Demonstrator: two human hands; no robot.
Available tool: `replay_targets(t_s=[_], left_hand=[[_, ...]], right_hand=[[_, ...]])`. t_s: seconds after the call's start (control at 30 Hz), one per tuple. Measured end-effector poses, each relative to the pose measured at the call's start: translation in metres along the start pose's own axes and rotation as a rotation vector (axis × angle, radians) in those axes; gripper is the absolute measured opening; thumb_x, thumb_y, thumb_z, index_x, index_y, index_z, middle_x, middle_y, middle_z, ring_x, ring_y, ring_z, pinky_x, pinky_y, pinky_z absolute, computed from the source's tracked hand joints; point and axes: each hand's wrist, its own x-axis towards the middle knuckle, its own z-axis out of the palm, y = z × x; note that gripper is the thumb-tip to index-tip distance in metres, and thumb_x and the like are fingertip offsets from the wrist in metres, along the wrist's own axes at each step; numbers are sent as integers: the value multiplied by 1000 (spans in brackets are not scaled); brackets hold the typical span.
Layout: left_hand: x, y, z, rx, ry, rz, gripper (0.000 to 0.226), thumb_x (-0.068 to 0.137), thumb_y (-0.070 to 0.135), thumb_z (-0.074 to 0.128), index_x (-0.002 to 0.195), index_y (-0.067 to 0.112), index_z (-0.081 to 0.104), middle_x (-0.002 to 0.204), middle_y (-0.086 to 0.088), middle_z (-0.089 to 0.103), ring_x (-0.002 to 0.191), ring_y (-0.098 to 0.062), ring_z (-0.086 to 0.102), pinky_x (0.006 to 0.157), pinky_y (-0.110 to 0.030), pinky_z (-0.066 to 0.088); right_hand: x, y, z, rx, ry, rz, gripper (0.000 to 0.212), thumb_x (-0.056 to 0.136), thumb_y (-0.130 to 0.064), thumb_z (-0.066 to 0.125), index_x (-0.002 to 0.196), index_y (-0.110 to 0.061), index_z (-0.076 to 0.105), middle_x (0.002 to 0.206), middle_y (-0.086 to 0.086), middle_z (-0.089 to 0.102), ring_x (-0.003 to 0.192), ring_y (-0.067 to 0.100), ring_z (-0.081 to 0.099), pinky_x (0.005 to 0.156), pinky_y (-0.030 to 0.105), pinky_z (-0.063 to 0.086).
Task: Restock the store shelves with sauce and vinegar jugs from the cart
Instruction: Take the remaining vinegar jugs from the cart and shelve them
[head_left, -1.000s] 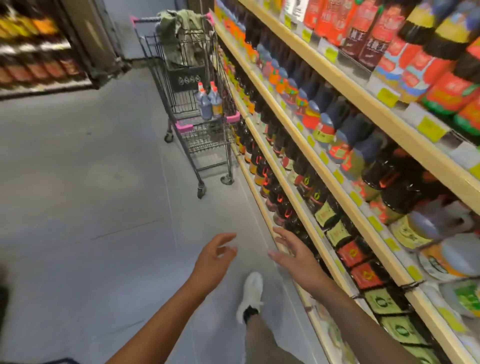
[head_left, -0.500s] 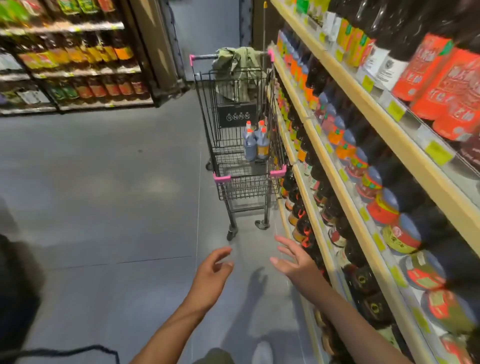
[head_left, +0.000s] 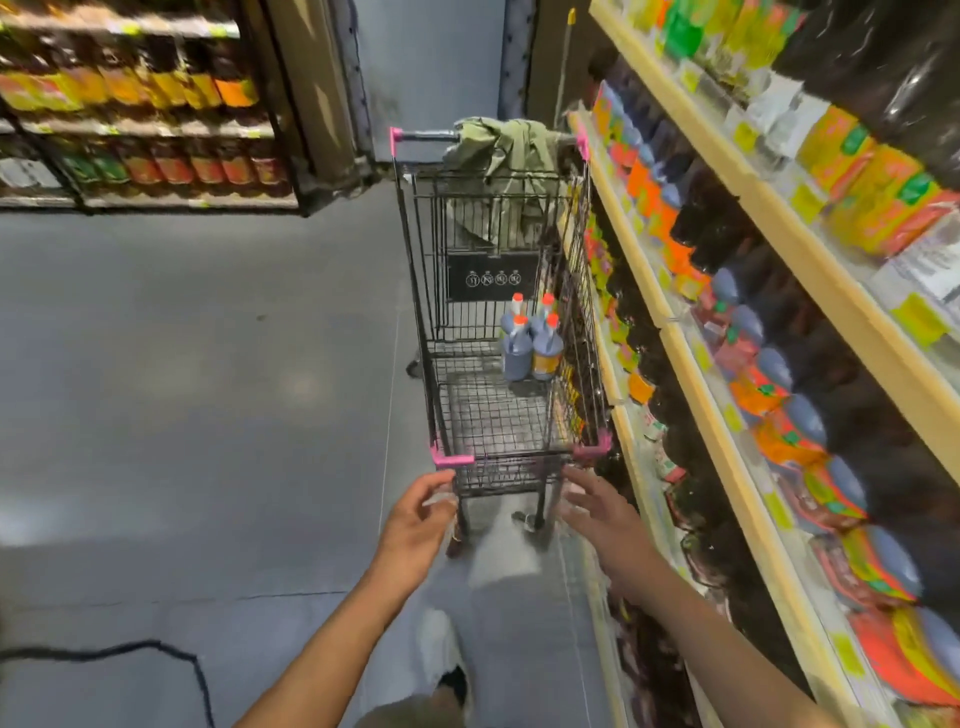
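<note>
The left hand (head_left: 415, 525) is held just short of the near pink rim of the cart (head_left: 452, 460), fingers (head_left: 436, 480) loosely curved and empty; the four jugs (head_left: 532, 343) are stood upright beyond, deep in the basket by its right wall; the right hand (head_left: 602, 512), spread and empty, is judged nearer them, beside the shelves (head_left: 691, 374).

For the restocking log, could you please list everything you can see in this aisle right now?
Right shelves: several tiers, cream, packed with dark bottles.
Cart: one, black wire with pink corners, beside those shelves.
Jugs: four, bluish with orange caps, standing inside the cart.
Cloth: one, green, draped over the cart's far end.
Left shelves: one unit, dark, across the aisle.
Cable: one, black, on the grey floor.
Shoe: one, white, bottom of view.
Left grip: one hand, open, by the cart's near left corner.
Right grip: one hand, open, by its near right corner.
</note>
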Motion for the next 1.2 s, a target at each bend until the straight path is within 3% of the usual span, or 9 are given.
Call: replay_targets(t_s=[0.07, 0.2, 0.37, 0.67, 0.77, 0.87, 0.93, 1.03, 1.2], left_hand=[[43, 12, -4, 34, -36, 8, 26, 101, 6, 56, 112, 28, 63, 111, 13, 67, 105, -8, 61, 92, -25, 49], [116, 37, -8, 65, -87, 7, 27, 102, 9, 54, 119, 28, 60, 118, 12, 64, 83, 9, 68, 74, -10, 52], [196, 60, -6, 85, -107, -31, 30, 101, 12, 56, 127, 26, 62, 132, 4, 64, 118, -11, 61, 105, -32, 48], [309, 84, 2, 109, -78, -132, 27, 103, 17, 55, 126, 30, 59, 136, 6, 58, 110, -7, 58, 104, -37, 49], [343, 88, 5, 161, -52, -218, 31, 104, 24, 54, 134, 28, 58, 136, 9, 56, 95, -7, 60, 94, -39, 54], [378, 83, 7, 136, -29, -286, 33, 103, 21, 54, 136, 25, 57, 137, 8, 55, 85, -15, 52, 82, -39, 54], [403, 80, 7, 97, -14, -334, 34, 103, 19, 54, 137, 23, 56, 139, 6, 57, 96, -14, 57, 91, -36, 53], [439, 74, 6, 49, -15, -366, 33, 103, 23, 56, 136, 24, 58, 137, 4, 59, 122, -16, 58, 108, -43, 49], [481, 62, -2, -74, -56, -452, 29, 100, 30, 59, 129, 28, 61, 128, 2, 66, 112, -17, 67, 99, -44, 55]], right_hand=[[37, -9, -4, -37, 36, 6, 43, 69, -66, 73, 110, -64, 61, 116, -25, 67, 109, -5, 63, 87, 22, 49], [102, -25, -12, -40, 88, 51, 32, 80, -56, 71, 110, -56, 63, 128, -18, 61, 114, 1, 61, 91, 33, 55], [173, -38, -17, 4, 77, 131, 40, 73, -64, 69, 111, -55, 63, 128, -19, 61, 109, 1, 66, 78, 23, 57], [339, -34, -13, 1, -18, 351, 32, 96, -30, 66, 128, -26, 60, 115, -4, 68, 95, 20, 73, 75, 37, 58], [403, -29, -9, 44, -31, 500, 24, 98, -26, 64, 121, -21, 62, 106, 4, 71, 93, 26, 72, 86, 51, 56], [463, -26, -2, 66, -28, 608, 17, 99, -18, 60, 115, -13, 61, 102, 12, 69, 82, 26, 69, 63, 36, 51], [496, -24, 3, 73, -32, 671, 12, 100, -15, 58, 111, -10, 59, 98, 16, 65, 71, 23, 64, 53, 28, 43], [536, -16, 9, 51, -59, 740, 8, 101, -12, 54, 109, -13, 53, 84, 12, 56, 56, 18, 53, 51, 24, 36], [585, 0, 21, 184, -33, 828, 9, 104, -23, 49, 100, -17, 54, 82, 1, 56, 66, 17, 56, 61, 27, 39]])
